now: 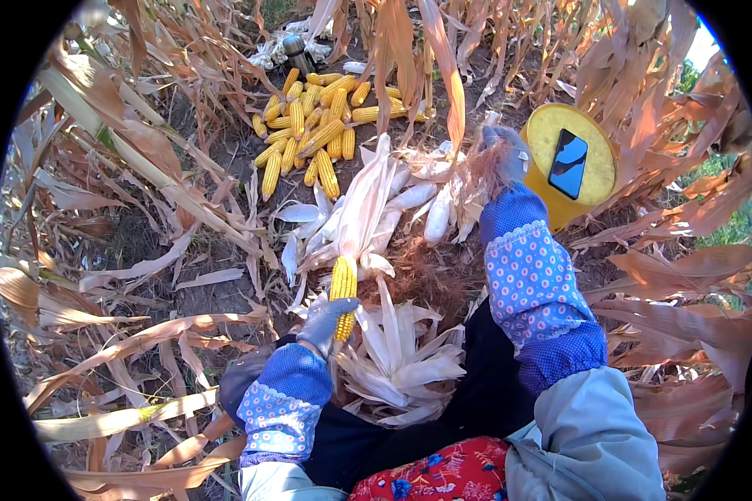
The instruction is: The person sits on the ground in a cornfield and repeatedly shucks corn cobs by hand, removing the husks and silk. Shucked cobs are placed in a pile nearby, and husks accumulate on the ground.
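Observation:
My left hand (326,322), in a grey glove, grips a yellow ear of corn (344,282) by its near end. Pale husk leaves (365,210) are folded back from the ear and point away from me. Farther off on the right, my right hand (506,156), gloved in grey too, is closed around a tuft of reddish-brown corn silk (490,164). It is beside a yellow bucket (542,200). Beneath it lie several ears in pale husks (438,216). Between my legs is a pile of stripped husks (407,369).
Husked yellow ears (313,125) lie heaped on the soil ahead. Behind them are a metal thermos (297,53) and a bundle of white cord-like material (269,56). A smartphone (569,164) rests on the bucket's flat top. Dry corn stalks (131,150) stand and lean all around. Loose silk (429,269) covers the ground.

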Demonstrator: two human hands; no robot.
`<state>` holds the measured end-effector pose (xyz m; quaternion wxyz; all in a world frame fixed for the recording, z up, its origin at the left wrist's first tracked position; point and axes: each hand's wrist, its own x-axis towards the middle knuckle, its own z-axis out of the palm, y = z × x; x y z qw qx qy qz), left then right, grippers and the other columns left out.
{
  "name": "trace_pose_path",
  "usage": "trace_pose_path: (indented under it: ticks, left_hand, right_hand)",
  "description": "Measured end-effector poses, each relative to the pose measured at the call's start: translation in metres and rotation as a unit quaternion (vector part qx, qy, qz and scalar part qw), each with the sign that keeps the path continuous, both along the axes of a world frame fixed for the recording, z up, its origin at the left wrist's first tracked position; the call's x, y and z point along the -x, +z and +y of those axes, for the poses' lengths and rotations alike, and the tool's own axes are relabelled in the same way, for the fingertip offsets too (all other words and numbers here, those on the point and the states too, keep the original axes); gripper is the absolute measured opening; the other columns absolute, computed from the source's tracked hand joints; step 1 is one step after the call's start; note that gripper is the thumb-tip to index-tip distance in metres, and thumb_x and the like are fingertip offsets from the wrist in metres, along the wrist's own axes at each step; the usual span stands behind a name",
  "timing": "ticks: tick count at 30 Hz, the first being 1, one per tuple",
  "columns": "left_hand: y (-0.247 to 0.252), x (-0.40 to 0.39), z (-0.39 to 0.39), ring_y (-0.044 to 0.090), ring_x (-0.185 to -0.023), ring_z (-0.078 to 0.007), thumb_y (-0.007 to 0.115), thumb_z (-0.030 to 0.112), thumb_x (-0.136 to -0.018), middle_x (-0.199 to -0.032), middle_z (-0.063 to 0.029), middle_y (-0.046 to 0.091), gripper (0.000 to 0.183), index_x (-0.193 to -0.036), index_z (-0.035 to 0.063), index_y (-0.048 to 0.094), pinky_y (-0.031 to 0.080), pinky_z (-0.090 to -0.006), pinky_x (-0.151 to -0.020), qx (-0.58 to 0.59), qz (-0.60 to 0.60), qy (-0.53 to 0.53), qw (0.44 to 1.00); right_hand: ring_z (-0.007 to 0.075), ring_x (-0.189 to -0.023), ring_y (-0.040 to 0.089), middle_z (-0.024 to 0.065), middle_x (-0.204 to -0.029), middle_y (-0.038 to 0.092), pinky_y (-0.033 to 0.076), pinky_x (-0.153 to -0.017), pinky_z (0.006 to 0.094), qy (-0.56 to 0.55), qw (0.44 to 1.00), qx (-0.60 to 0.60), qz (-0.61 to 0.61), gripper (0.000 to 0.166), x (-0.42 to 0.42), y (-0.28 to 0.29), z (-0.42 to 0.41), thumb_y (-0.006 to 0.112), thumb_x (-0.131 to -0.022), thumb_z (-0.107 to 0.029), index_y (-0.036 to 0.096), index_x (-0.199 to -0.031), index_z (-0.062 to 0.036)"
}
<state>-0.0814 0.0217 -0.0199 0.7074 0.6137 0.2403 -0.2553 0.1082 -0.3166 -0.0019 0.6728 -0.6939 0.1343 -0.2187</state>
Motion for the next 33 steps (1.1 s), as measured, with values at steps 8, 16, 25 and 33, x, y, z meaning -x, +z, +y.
trace_pose_path:
  ticks: [8,16,25,33]
  left_hand:
    - [0.029,-0.006,-0.004,0.055,-0.047,-0.0197,0.054,0.027,-0.083,-0.068,-0.0114,0.058,0.029,-0.094,0.0000,0.051,0.046,-0.0283,-0.040,0.181,0.018,0.042,0.982]
    - [0.026,-0.005,-0.019,0.056,-0.049,-0.0203,0.059,0.025,-0.079,-0.071,-0.0113,0.057,0.037,-0.105,0.0009,0.049,0.046,-0.0284,-0.043,0.202,-0.034,0.010,0.979]
    - [0.028,-0.012,-0.029,0.056,-0.051,-0.0200,0.058,0.023,-0.076,-0.074,-0.0117,0.056,0.041,-0.108,0.0001,0.046,0.047,-0.0290,-0.044,0.220,-0.083,-0.039,0.971]
    - [0.006,-0.023,-0.043,0.061,-0.069,-0.0254,0.070,0.029,-0.063,-0.086,-0.0142,0.060,0.053,-0.103,0.0013,0.049,0.049,-0.0370,-0.064,-0.254,-0.305,-0.151,0.905]
  right_hand:
    - [0.0279,-0.098,0.056,0.0140,-0.106,0.059,0.045,-0.085,0.0357,0.291,0.719,0.539,0.327,0.030,0.035,-0.006,0.020,0.056,-0.083,-0.022,0.056,-0.111,-0.0150]
    - [0.0311,-0.084,0.060,0.0134,-0.089,0.063,0.048,-0.072,0.0376,0.338,0.809,0.454,0.156,0.023,0.033,-0.015,0.060,0.056,-0.073,-0.020,0.063,-0.095,-0.0151]
    - [0.0221,-0.101,0.053,0.0163,-0.109,0.056,0.043,-0.085,0.0306,0.507,0.856,-0.052,0.087,0.050,0.044,-0.009,0.119,0.067,-0.077,-0.020,0.049,-0.118,0.0010]
    - [0.0176,-0.070,0.055,0.0085,-0.085,0.056,0.048,-0.063,0.0275,0.313,0.917,-0.208,0.136,0.026,0.051,-0.009,0.134,0.056,-0.084,-0.012,0.051,-0.108,-0.0012]
